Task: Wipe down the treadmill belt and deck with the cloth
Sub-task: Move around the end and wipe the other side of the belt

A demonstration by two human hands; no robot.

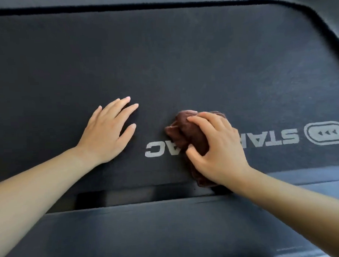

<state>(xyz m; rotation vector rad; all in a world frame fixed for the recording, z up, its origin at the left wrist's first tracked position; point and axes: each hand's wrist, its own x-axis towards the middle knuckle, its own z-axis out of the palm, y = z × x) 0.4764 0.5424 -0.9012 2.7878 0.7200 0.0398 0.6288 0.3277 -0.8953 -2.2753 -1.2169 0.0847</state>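
Gripping bunched cloth (186,133), right hand (216,143) on belt (161,56); cloth's long axis near-far.

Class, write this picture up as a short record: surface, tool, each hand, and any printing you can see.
surface: dark belt, with grey deck at its near edge
tool: brown cloth, bunched, on the belt
right hand: grips the cloth, over the lettering
left hand: flat on the belt, fingers spread, apart from the cloth
printing: white lettering, partly hidden by cloth and right hand
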